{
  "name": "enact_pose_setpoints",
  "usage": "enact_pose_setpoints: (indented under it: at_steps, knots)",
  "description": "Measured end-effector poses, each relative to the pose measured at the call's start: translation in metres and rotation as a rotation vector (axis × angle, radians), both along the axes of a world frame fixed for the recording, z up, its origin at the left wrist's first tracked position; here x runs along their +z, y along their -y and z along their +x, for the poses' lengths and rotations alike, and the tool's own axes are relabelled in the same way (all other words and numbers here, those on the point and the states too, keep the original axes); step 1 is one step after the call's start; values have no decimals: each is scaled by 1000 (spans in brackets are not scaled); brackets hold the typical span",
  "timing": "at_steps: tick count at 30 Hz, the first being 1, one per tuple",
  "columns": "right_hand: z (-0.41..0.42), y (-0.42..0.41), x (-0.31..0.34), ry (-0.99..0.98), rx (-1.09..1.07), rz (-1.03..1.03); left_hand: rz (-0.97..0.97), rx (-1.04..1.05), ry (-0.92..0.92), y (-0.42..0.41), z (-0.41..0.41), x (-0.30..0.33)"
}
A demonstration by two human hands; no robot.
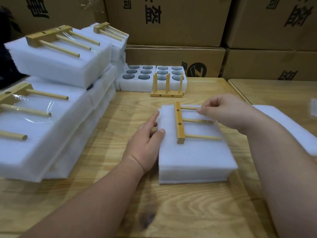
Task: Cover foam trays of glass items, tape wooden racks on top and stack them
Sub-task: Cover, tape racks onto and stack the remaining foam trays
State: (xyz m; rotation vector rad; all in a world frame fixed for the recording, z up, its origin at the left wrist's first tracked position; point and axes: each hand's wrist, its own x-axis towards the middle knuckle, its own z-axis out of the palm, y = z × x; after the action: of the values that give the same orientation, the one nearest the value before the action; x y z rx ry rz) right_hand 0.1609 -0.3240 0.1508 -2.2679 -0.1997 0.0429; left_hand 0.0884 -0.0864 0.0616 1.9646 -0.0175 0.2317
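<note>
We're placing the wooden rack (180, 122) on the covered foam tray (193, 152) mid-tabletop: left hand (145, 145) bracing its edge, right hand (226, 112) pinching a dowel. Tape's probably next.

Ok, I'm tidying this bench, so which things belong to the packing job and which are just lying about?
Part of the job:
- covered foam tray
- wooden rack lying on it
- left hand, right hand
- open trays of glasses
- spare upright rack
- finished stacks
- loose foam sheet

Lying about:
- cardboard boxes
</note>
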Motion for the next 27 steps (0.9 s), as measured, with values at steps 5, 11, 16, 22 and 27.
enact_pose_setpoints:
  at_steps: [5,11,16,22,27]
  knots:
    - [6,-14,-25,28,-89,153,45,2,5,0,-1,2]
    - [7,-17,-33,-94,-8,222,67,-23,30,-2,2,1]
    - [8,-21,-29,-109,-24,102,-112,-90,-17,-3,2,1]
    - [5,-32,-31,14,-33,-158,-183,-106,-82,-6,4,0]
    - [-1,-43,-28,184,-9,-364,-206,-79,-49,-6,5,-4]
